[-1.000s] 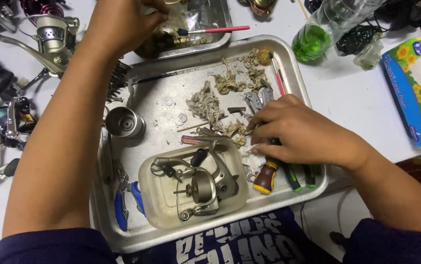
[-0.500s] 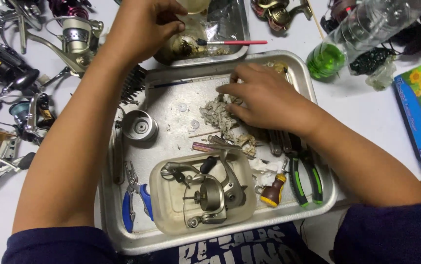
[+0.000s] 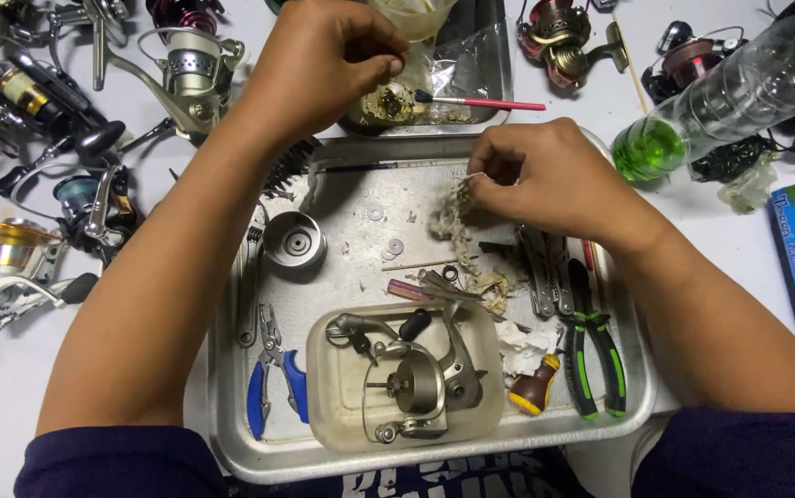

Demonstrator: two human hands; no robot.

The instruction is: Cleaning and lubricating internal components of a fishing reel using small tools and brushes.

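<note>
Steel tray (image 3: 231, 433), two pliers (image 3: 591, 355), one spool (image 3: 294, 242)

Silver tray (image 3: 231, 406), green-handled pliers (image 3: 600, 355), blue-handled pliers (image 3: 273, 383), pink brush (image 3: 490, 102)

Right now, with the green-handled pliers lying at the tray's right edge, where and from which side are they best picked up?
Grip the green-handled pliers by the two handles, coming from above at the near end. The handles lie flat, slightly spread and clear of other things there, while the jaw end runs up under the right hand and lies beside other tools.
</note>
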